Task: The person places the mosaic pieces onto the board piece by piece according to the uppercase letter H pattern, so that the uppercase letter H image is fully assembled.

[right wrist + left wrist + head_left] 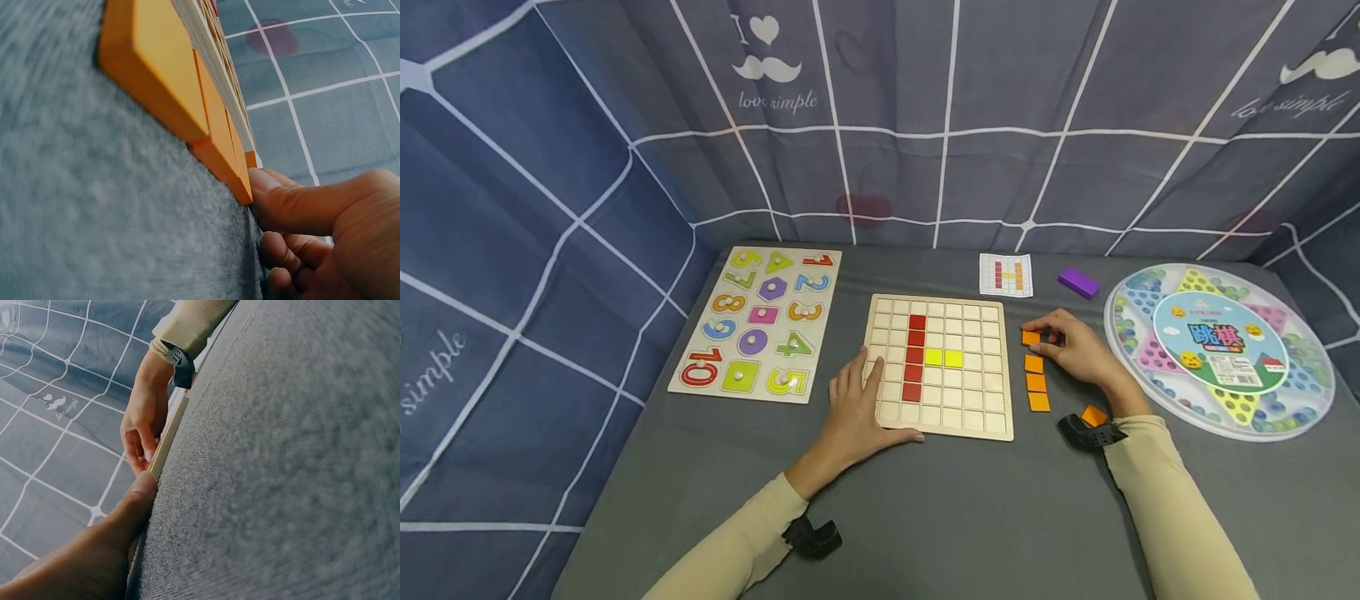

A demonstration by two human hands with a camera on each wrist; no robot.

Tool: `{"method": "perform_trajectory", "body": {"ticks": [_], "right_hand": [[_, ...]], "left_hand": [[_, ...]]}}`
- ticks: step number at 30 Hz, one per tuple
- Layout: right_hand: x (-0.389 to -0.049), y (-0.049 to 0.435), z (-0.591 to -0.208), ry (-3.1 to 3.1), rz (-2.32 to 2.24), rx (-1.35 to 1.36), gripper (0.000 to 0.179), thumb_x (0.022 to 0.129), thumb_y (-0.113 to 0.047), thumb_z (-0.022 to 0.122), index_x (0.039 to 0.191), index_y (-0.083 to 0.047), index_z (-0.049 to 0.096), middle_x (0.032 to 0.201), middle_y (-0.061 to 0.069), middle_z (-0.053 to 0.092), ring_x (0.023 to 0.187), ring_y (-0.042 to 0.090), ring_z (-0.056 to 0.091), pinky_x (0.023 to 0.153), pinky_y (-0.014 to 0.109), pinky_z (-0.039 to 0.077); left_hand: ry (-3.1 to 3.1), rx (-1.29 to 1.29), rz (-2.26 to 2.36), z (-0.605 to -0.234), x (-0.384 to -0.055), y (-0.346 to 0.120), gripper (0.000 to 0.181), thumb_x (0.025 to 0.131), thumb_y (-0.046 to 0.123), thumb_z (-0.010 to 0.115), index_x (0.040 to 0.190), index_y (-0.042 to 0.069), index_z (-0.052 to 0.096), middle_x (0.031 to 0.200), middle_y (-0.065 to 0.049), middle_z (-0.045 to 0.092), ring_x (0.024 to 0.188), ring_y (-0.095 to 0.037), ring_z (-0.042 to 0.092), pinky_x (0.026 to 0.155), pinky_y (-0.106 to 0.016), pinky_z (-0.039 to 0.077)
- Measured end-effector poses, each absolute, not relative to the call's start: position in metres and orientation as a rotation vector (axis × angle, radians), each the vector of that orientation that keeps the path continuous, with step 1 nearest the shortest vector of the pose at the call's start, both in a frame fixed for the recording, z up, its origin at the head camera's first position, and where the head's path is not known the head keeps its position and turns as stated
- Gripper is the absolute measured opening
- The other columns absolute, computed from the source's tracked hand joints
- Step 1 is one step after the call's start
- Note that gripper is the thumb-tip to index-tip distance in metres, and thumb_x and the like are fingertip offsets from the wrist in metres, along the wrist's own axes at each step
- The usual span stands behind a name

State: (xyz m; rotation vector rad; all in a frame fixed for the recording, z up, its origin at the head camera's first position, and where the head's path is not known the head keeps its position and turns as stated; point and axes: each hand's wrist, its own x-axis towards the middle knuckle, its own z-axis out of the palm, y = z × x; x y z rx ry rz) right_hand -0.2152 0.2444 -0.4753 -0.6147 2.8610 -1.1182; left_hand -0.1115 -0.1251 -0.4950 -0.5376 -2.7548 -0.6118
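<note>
Pale wood makes up the grid board [951,377], which lies flat on the grey surface [970,500], carrying five red squares [914,355] in a column and two yellow squares [953,358] side by side at 3 o'clock from that column's middle. At its 8 o'clock corner the left hand [853,410] is spread, fingers along the 9 o'clock edge and thumb touching the 6 o'clock edge. Just off its 3 o'clock side, the right hand [1078,350] pinches an orange square [1031,338] at the 12 o'clock end of a row with three more orange squares [1036,382]. One loose orange square [1093,416] lies at 5 o'clock from that hand, near the wrist. Around the grid board sit a printed pattern card [1006,276] at 1 o'clock, a purple block [1078,282] at 2, a round Chinese checkers board [1156,358] well out at 3, and a number-and-shape puzzle board [817,333] at 9.
</note>
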Motion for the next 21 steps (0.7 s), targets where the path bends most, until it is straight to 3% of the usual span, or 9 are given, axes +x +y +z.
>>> {"method": "perform_trajectory", "body": {"ticks": [9, 21], "right_hand": [[-0.222, 0.229, -0.467, 2.854, -1.082, -0.537, 0.028, 0.092, -0.011, 0.067, 0.120, -0.009, 0.069, 0.093, 0.010, 0.051, 0.080, 0.018, 0.042, 0.069, 0.028, 0.033], [-0.226, 0.202, -0.457, 2.813, -1.181, -0.622, 0.030, 0.089, -0.006, 0.071, 0.118, -0.006, 0.069, 0.097, 0.011, 0.054, 0.082, 0.019, 0.043, 0.070, 0.028, 0.031]], "left_hand": [[-2.789, -0.530, -0.652, -0.493, -0.117, -0.130, 0.126, 0.052, 0.069, 0.084, 0.146, -0.003, 0.040, 0.155, -0.027, 0.027, 0.133, -0.040, 0.033, 0.098, -0.054, 0.029], [-2.833, -0.534, -0.655, -0.494, -0.120, -0.127, 0.127, 0.053, 0.071, 0.083, 0.147, -0.002, 0.038, 0.156, -0.025, 0.024, 0.135, -0.040, 0.031, 0.099, -0.054, 0.028]]}}
